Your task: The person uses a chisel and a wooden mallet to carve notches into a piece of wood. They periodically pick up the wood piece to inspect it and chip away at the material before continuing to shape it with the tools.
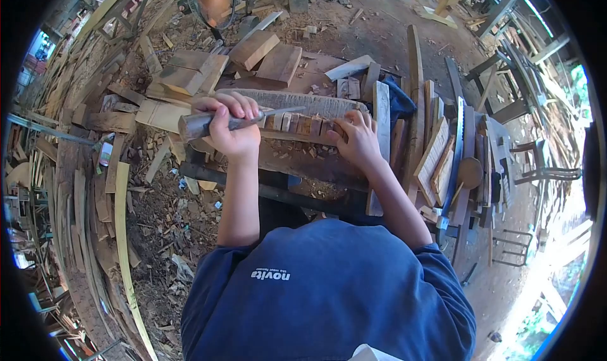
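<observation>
My left hand (234,124) is closed around the thick wooden handle (196,126) of a chisel. Its thin metal blade (284,110) points right, over a wooden workpiece (297,134) that has a row of small blocks or notches along it. At the right end of that row, my right hand (359,140) rests with curled fingers on the wood, and its fingertips are partly hidden. Behind both hands lies a long, rough wooden board (303,100). Small wood chips are scattered in front of the workpiece.
Cut wood blocks (278,65) are stacked behind. Upright planks (381,133), a handsaw (459,140) and a round wooden mallet-like piece (469,171) stand at my right. An orange fan (214,0) is at the back. Long timber strips (79,215) line the left, beside chip-covered ground (167,234).
</observation>
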`<action>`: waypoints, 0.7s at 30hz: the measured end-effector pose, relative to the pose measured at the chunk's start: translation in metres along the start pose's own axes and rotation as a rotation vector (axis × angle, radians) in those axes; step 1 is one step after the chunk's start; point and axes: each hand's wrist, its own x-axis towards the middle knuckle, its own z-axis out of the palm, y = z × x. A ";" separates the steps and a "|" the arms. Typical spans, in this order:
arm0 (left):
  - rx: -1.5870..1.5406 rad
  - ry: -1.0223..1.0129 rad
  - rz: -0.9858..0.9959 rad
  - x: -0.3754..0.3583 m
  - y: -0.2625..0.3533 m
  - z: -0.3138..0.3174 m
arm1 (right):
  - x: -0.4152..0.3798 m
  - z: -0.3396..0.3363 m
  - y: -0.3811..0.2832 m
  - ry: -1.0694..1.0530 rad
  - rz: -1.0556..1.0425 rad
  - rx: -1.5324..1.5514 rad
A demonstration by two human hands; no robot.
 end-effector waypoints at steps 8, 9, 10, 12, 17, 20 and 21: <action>-0.009 -0.226 -0.284 -0.003 -0.042 0.040 | 0.004 0.003 0.006 -0.052 -0.052 0.106; -0.003 -0.196 -0.303 -0.001 -0.049 0.046 | 0.003 0.002 0.005 -0.050 -0.043 0.109; -0.001 -0.201 -0.312 0.001 -0.056 0.051 | 0.003 0.001 0.004 -0.037 -0.030 0.138; 0.269 -0.091 -0.338 0.006 -0.068 0.061 | 0.003 0.000 0.006 -0.024 -0.005 0.172; 0.431 -0.054 -0.404 0.022 -0.100 0.078 | 0.009 0.000 0.011 -0.033 0.012 0.180; 0.501 -0.093 -0.438 0.027 -0.106 0.082 | 0.013 -0.006 0.010 -0.092 0.080 0.258; 0.505 -0.106 -0.447 0.027 -0.108 0.082 | 0.014 -0.005 0.011 -0.103 0.095 0.270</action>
